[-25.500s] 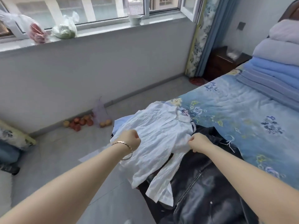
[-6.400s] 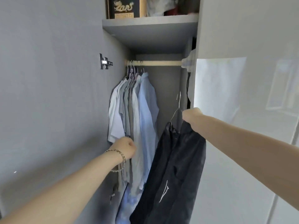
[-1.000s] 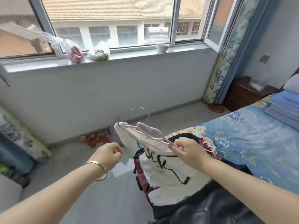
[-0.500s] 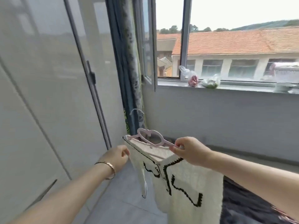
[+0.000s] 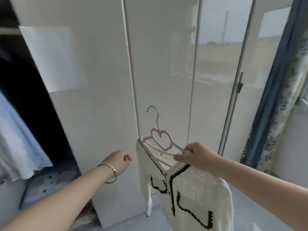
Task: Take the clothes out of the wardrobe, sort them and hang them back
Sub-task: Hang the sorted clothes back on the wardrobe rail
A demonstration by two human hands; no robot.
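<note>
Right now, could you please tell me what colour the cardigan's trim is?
Black trim on a white cardigan, best seen in the head view.

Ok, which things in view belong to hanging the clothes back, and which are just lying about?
Part of the job: white cardigan on the pink hanger; right hand gripping that hanger; left hand, holding nothing; open wardrobe bay with a light blue garment hanging inside.

Just there: closed wardrobe doors; blue curtain; bracelet.
</note>
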